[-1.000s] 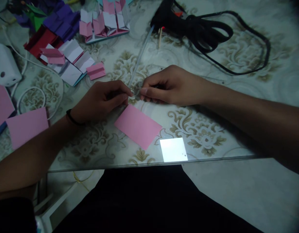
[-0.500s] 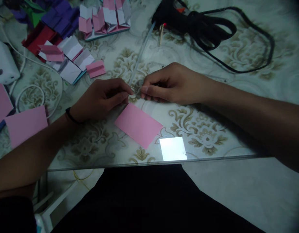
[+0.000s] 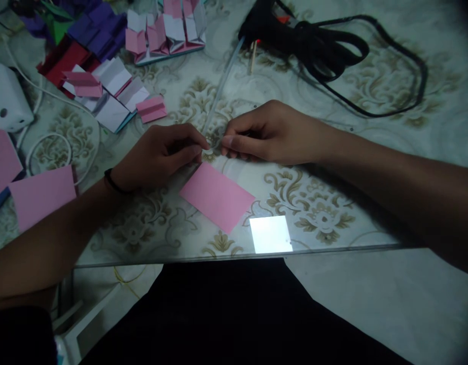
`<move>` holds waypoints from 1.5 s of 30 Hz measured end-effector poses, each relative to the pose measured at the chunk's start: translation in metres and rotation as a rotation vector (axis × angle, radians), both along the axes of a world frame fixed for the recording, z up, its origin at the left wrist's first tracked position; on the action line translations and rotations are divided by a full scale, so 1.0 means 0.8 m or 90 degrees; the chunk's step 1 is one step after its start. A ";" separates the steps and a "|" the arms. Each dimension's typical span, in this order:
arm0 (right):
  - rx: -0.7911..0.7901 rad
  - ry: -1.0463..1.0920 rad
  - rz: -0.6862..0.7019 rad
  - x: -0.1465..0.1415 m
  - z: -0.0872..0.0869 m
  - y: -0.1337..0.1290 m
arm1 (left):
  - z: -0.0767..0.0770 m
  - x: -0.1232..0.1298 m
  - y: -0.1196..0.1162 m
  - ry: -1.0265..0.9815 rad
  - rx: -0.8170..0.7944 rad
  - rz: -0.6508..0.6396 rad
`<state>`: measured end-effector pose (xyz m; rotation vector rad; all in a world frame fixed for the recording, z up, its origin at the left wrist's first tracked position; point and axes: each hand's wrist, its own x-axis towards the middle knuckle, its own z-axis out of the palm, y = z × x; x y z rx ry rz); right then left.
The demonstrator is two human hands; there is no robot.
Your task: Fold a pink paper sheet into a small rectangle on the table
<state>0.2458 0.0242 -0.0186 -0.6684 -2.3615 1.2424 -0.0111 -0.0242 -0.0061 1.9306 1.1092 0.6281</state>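
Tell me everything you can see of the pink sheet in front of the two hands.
The pink sheet looks like plain paper, rectangular and matte, with no crease or marking visible. It lies flat, turned askew, on the glossy, flower-patterned tabletop, between the hands and the near edge. Its far corner is right by the fingertips of the left hand; whether they touch it I cannot tell. The right hand is clear of it.

Before you, a paper sheet (image 3: 217, 196) lies on the table (image 3: 317, 203), near centre. Folded pieces (image 3: 114, 78) sit upper left, a cord (image 3: 423, 76) upper right.
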 end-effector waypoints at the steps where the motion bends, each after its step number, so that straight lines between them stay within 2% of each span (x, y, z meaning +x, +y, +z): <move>1: 0.006 -0.001 0.000 0.000 0.000 0.000 | 0.000 0.000 0.000 0.002 -0.002 0.001; 8: 0.012 -0.011 0.009 0.000 0.002 0.001 | 0.002 0.000 0.000 0.039 0.010 0.004; 15: 0.008 -0.026 0.002 -0.002 0.005 -0.001 | 0.000 -0.002 0.000 0.008 0.011 -0.011; 45: 0.029 -0.002 0.012 -0.002 0.002 0.002 | 0.001 -0.001 0.000 0.013 0.030 -0.009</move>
